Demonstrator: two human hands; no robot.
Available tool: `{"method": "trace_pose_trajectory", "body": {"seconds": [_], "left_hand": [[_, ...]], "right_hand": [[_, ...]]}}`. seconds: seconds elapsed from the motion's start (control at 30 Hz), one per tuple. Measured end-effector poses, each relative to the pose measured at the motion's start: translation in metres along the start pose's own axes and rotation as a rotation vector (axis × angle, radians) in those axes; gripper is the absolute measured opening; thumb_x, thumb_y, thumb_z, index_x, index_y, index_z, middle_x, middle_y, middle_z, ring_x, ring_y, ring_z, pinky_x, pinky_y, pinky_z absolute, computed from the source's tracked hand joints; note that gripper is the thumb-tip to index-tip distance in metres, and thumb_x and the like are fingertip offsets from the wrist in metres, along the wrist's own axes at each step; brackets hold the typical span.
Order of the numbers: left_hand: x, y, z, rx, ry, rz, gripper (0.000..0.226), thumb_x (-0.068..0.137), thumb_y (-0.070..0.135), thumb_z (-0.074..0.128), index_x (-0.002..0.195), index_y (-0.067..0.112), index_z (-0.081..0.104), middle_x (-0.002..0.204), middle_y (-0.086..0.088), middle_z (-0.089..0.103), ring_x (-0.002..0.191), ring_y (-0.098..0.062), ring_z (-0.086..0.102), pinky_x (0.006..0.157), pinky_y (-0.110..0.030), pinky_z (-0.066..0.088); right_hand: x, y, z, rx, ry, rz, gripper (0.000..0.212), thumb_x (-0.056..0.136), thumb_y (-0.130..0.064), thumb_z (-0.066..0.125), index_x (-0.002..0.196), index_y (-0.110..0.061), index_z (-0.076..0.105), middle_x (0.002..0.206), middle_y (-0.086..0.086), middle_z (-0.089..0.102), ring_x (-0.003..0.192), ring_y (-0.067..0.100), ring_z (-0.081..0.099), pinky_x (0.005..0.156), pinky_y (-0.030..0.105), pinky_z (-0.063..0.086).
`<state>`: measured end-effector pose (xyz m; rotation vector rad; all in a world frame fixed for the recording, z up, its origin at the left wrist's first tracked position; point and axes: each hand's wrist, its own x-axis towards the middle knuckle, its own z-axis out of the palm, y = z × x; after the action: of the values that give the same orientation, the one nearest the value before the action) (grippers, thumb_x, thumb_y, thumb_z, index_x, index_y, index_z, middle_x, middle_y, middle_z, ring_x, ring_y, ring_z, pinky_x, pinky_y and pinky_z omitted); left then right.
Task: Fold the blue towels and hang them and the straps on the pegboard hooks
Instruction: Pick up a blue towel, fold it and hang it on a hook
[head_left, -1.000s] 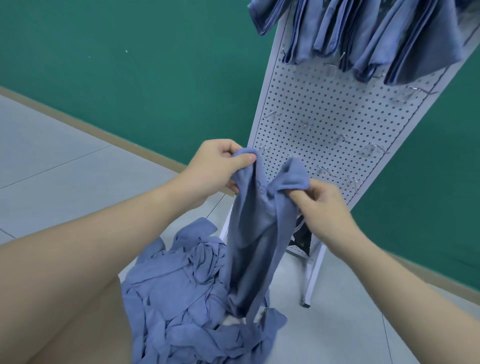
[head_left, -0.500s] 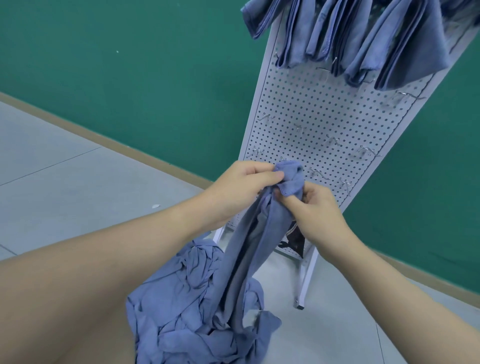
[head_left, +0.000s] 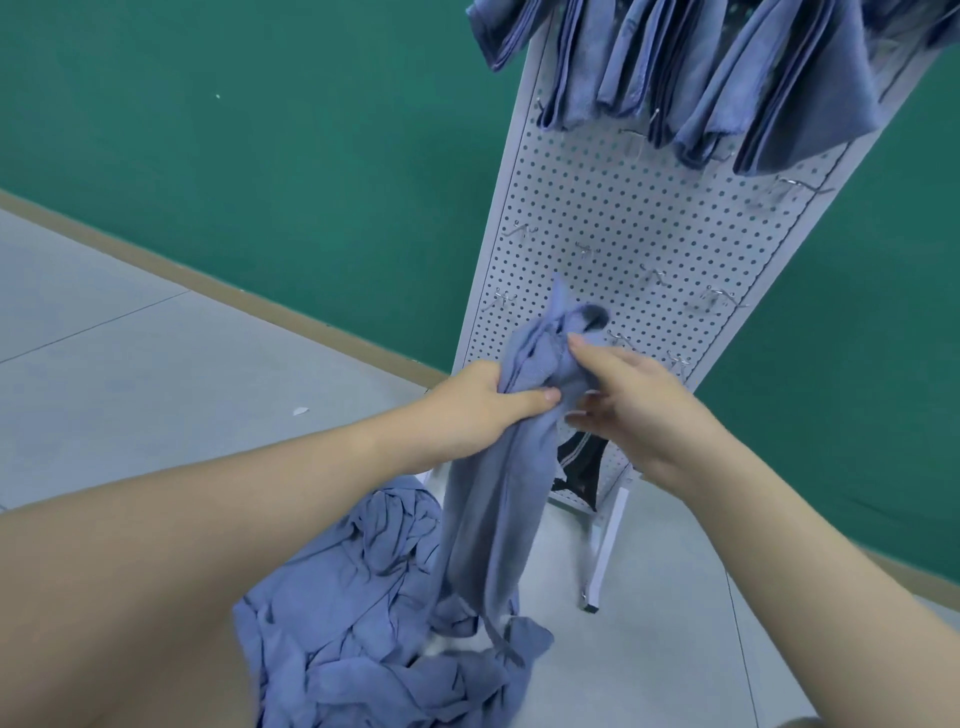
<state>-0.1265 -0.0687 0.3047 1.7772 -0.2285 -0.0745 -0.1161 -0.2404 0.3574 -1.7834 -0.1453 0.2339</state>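
Up at 12 o'clock, folded towels (head_left: 691, 78) already hang; left hand (head_left: 483, 405) grips a bunched towel (head_left: 498, 499), right hand (head_left: 623, 400) fingers loosely touching it. Big pile (head_left: 363, 623) at 6 o'clock, so lots left.

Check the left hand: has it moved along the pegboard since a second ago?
Yes. The left hand has dropped lower against the pegboard, toward the right hand, and grips the towel.
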Motion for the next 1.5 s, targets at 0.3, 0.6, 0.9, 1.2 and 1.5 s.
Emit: {"method": "trace_pose_trajectory", "body": {"seconds": [0.3,0.6,0.9,1.2,1.5], "left_hand": [[-0.001,0.007,-0.016,0.023,0.125,-0.04,0.044,0.08,0.048,0.067,0.099,0.009,0.077,0.097,-0.011,0.079,0.096,-0.027,0.075,0.095,-0.053,0.056],[-0.005,0.016,-0.017,-0.084,0.023,-0.044,0.026,0.105,0.031,0.057,0.114,0.013,0.074,0.11,-0.004,0.079,0.108,-0.019,0.074,0.106,-0.043,0.053],[-0.008,0.014,-0.024,-0.033,-0.011,0.014,0.037,0.097,0.035,0.064,0.112,0.002,0.071,0.111,-0.019,0.075,0.094,-0.026,0.071,0.101,-0.059,0.052],[-0.002,0.009,-0.025,-0.038,0.103,0.061,0.02,0.099,0.023,0.067,0.109,0.005,0.068,0.109,-0.02,0.075,0.098,-0.035,0.074,0.08,-0.045,0.061],[0.005,0.009,-0.02,-0.036,0.228,0.131,0.042,0.1,0.036,0.055,0.098,-0.006,0.055,0.084,-0.003,0.057,0.08,-0.014,0.052,0.079,-0.036,0.043]], "right_hand": [[-0.014,0.03,0.032,-0.328,-0.263,0.002,0.055,0.09,-0.046,0.07,0.104,0.006,0.069,0.11,0.025,0.072,0.102,0.031,0.074,0.1,0.055,0.054],[-0.004,0.022,0.023,-0.149,-0.024,-0.141,0.032,0.103,-0.033,0.06,0.086,-0.012,0.075,0.093,0.016,0.075,0.089,0.033,0.071,0.097,0.062,0.051],[0.001,0.006,0.0,0.197,0.113,-0.071,0.034,0.107,-0.032,0.054,0.114,-0.003,0.07,0.105,0.014,0.078,0.096,0.03,0.076,0.081,0.041,0.063],[-0.004,0.017,0.003,0.156,-0.09,-0.021,0.033,0.099,-0.022,0.066,0.125,-0.002,0.069,0.119,0.015,0.075,0.117,0.032,0.07,0.104,0.043,0.053],[-0.001,0.012,-0.001,-0.149,0.153,-0.082,0.023,0.102,-0.023,0.062,0.101,-0.001,0.071,0.085,0.01,0.075,0.073,0.012,0.067,0.065,0.022,0.05]]}}
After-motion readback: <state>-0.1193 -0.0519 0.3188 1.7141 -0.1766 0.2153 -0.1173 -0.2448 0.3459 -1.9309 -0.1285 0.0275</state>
